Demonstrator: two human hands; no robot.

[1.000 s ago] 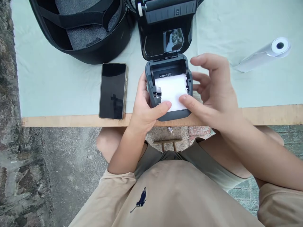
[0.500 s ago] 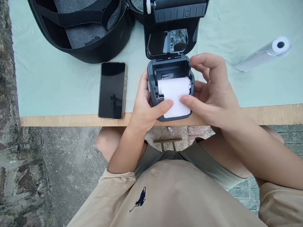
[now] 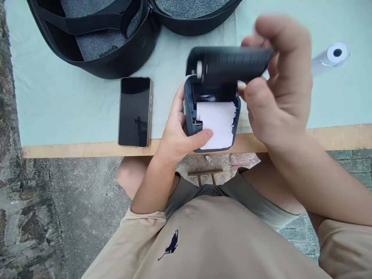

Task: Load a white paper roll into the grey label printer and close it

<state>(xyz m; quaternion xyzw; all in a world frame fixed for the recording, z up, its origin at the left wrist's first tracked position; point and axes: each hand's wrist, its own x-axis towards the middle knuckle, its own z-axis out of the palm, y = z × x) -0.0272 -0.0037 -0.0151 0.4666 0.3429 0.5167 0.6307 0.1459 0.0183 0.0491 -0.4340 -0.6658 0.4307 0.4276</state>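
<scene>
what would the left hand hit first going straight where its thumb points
Probably the printer's right rim, past the white paper the left hand has its thumb over; depth is unclear.

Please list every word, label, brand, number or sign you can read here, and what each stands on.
No text can be read.
Printer, inside: pale lettering and a small boxed sign, too small and blurred to read.
Shirt: dark emblem, without visible letters.

is bright with soft, even daylight; casts faint shadows; smears the right hand (image 3: 280, 83) and black lid (image 3: 228, 64) with motion blur; mirrors dark shapes in the phone (image 3: 135, 110); stretches toward the edges.
</scene>
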